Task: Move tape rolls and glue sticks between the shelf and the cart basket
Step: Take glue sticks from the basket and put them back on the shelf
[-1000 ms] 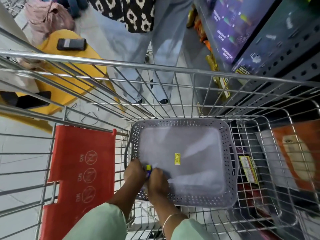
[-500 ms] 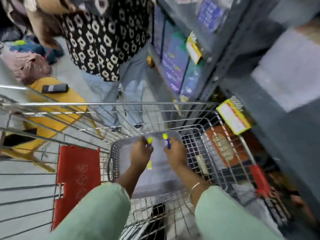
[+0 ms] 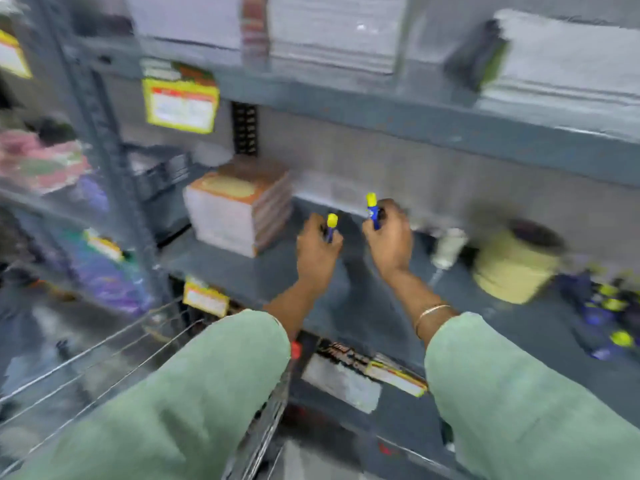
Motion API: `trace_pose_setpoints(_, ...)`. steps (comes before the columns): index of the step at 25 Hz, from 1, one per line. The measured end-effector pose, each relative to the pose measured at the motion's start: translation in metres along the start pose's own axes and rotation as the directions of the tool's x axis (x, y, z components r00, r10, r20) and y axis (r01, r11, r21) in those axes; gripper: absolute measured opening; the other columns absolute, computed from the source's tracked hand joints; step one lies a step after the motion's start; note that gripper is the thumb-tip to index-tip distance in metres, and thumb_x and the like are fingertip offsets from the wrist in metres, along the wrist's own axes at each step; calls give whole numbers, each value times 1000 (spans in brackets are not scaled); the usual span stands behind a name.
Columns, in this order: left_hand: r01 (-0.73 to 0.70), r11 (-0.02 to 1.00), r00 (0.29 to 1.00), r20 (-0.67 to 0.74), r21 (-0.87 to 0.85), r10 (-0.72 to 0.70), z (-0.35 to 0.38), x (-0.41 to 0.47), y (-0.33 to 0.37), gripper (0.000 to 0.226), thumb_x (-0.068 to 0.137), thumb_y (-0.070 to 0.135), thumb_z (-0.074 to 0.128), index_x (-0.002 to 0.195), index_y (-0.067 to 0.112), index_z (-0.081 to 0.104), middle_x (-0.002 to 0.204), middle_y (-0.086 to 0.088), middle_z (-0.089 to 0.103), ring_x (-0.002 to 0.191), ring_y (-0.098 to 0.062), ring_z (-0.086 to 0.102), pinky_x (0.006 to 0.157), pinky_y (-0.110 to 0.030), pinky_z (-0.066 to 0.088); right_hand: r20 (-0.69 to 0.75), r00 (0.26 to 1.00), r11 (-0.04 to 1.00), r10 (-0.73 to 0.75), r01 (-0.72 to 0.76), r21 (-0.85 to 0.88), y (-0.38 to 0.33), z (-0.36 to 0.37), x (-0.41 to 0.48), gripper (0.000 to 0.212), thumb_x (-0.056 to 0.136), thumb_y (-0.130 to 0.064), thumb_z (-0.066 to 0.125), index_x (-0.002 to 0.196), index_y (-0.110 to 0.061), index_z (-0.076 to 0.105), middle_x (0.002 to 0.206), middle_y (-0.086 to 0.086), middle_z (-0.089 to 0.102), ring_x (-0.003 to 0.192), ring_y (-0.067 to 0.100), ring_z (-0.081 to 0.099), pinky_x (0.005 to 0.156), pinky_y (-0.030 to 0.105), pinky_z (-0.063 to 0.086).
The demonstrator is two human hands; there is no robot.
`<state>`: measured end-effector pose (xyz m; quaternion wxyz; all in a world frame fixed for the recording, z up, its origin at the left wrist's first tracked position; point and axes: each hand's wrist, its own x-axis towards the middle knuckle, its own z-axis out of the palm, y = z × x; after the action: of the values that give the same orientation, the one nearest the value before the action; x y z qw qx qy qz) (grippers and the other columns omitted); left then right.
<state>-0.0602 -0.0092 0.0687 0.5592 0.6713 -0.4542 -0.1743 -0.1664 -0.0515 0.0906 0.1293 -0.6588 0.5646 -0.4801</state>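
Observation:
My left hand [image 3: 317, 249] grips a blue glue stick with a yellow cap [image 3: 331, 225], held upright above the grey shelf board [image 3: 242, 268]. Just to its right, my right hand [image 3: 391, 237] holds a second glue stick [image 3: 372, 207] of the same kind, slightly higher and closer to the back wall. Both hands hover over the middle of the shelf. A pale yellow tape roll [image 3: 516, 268] lies on the shelf to the right, and several more blue and yellow glue sticks [image 3: 609, 313] lie at the far right. The picture is blurred by motion.
A stack of orange-edged notebooks [image 3: 239, 209] stands on the shelf left of my hands. A small white bottle [image 3: 448, 247] sits beside the tape roll. Paper stacks [image 3: 332, 32] fill the shelf above. The cart's wire rim [image 3: 114, 344] shows at lower left.
Both hands have lifted the glue sticks out of the cart basket and carried them right and up over the shelf. The view has swung from the cart to the shelf.

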Motion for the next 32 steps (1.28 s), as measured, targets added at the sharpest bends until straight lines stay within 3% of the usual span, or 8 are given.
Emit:
trace_pose_setpoints(3,-86,994,971,216,-69,99,85,-34,45,7,72,6,60,74,4,54,69,-26,61,65,-35,57,62,-46,44,-193,972,983,137,-158,-96,75,-94,15,18,78,-11,60,95,-5,60,94,22,67,90,39,62,70,41,48)
trace_pose_setpoints(6,-96,985,895,421,-142,148,156,-85,76,21,72,-1,61,65,14,49,63,-25,53,58,-24,44,58,-42,39,-298,924,940,239,-297,-167,144,-182,0,16,77,-8,60,92,-2,59,91,25,65,89,42,61,67,43,46)
trace_pose_setpoints(9,-100,981,817,549,-167,176,215,-140,93,41,73,-1,61,55,23,34,62,-20,47,57,-25,38,56,-36,33,-379,867,893,324,-413,-180,193,-256,-30,6,80,-6,59,80,-3,54,85,28,63,85,42,59,60,34,32)
trace_pose_setpoints(12,-89,977,743,640,-195,195,259,-188,104,35,70,5,60,55,25,35,61,-9,48,60,-19,39,58,-32,33,-434,805,846,404,-509,-158,236,-313,-60,11,79,-4,62,89,-4,59,91,26,67,86,41,61,62,36,38)
trace_pose_setpoints(16,-88,986,695,700,-143,164,299,-232,105,36,71,1,64,57,22,38,62,-24,57,58,-36,50,58,-33,36,-463,737,787,492,-604,-125,283,-350,-85,13,85,-12,62,89,-1,58,84,26,66,79,39,61,62,30,32)
trace_pose_setpoints(19,-95,991,687,715,-91,132,312,-252,99,28,74,0,65,65,16,44,72,-27,66,68,-40,60,57,-28,35,-411,714,757,567,-648,-80,307,-354,-99,10,81,-4,61,89,-1,57,79,23,64,75,35,61,64,31,35)
trace_pose_setpoints(25,-154,987,694,706,-49,143,324,-264,98,9,75,0,63,76,3,55,75,-24,68,71,-40,62,63,-40,50,-332,732,756,594,-650,-79,327,-349,-101,12,77,0,61,88,0,55,84,24,68,80,39,63,68,39,46)
trace_pose_setpoints(32,-94,993,693,712,-64,112,322,-266,97,29,73,-3,67,73,17,46,78,-24,68,75,-37,67,72,-47,57,-271,766,774,582,-624,-102,334,-348,-103,20,76,1,62,87,-12,50,87,21,64,84,39,61,68,33,41)
